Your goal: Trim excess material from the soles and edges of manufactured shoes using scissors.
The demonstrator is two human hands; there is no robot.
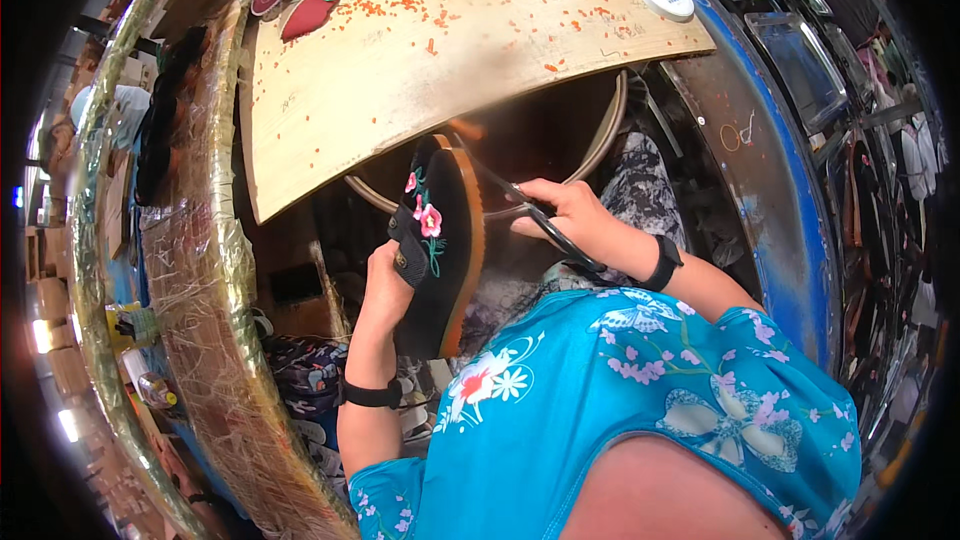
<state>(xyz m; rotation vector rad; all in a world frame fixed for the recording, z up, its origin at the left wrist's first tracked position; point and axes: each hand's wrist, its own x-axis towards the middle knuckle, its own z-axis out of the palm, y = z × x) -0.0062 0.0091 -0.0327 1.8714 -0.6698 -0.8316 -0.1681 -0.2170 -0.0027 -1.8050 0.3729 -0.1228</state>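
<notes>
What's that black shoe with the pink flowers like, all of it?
The black fabric-looking shoe has a thick sole with an orange-brown edge. Pink flowers with green stems decorate it, beside a black ribbed band. It is held on its side, one end toward the pale wooden tabletop. The left hand grips it at the band. Black-handled scissors in the right hand are near its edge; blur hides whether they touch it.

The left hand (385,280) clasps while the right hand (580,217) grips.
</notes>
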